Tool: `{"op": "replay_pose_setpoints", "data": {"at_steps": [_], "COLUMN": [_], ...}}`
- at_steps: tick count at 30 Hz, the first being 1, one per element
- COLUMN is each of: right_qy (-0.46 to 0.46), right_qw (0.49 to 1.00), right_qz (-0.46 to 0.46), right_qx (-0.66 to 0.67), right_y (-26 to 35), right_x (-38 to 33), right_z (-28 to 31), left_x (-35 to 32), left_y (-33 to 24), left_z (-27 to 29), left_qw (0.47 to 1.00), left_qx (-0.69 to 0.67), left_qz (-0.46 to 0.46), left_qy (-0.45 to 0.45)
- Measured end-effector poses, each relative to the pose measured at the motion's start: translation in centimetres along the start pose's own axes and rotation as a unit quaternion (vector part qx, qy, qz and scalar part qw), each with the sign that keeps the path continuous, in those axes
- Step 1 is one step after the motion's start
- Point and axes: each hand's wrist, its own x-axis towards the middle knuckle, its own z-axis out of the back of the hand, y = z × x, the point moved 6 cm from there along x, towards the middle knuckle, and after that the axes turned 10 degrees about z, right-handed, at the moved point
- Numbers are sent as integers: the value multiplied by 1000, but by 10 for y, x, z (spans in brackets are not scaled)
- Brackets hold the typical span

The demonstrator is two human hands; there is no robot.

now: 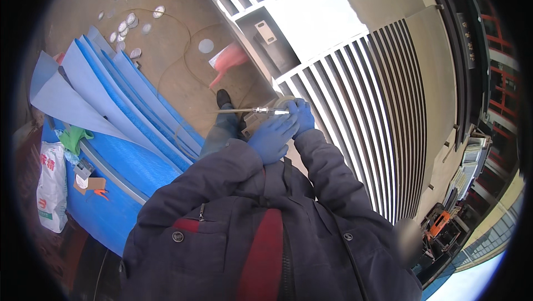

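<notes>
Both my hands wear blue gloves and meet at chest height in front of my dark jacket. My left hand is curled over the near end of a thin metal rod tool that points left. My right hand grips the same tool at its right end, beside a small roll of clear tape or wire. The hands sit just in front of a large metal slatted gate panel with a plain steel plate and a lock fitting.
Blue plastic-covered sheets lean in a stack at the left over a blue drum. A white sack stands at the far left. Round metal discs lie on the concrete floor. My shoe shows below.
</notes>
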Motion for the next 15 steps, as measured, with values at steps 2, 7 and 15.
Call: {"op": "replay_pose_setpoints", "data": {"at_steps": [2,7,15], "right_qy": [-8,-1,48], "right_qw": [1000,1000,996], "right_qz": [-7,-8,-69], "right_qx": [0,6,-3], "right_y": [0,8,10], "right_x": [12,35,26], "right_z": [4,9,11], "left_x": [6,12,14], "left_y": [3,20,24], "left_z": [3,8,-10], "left_qw": [1000,998,999], "left_qx": [10,44,-29], "left_qz": [-2,24,11], "left_qy": [-18,-48,40]}}
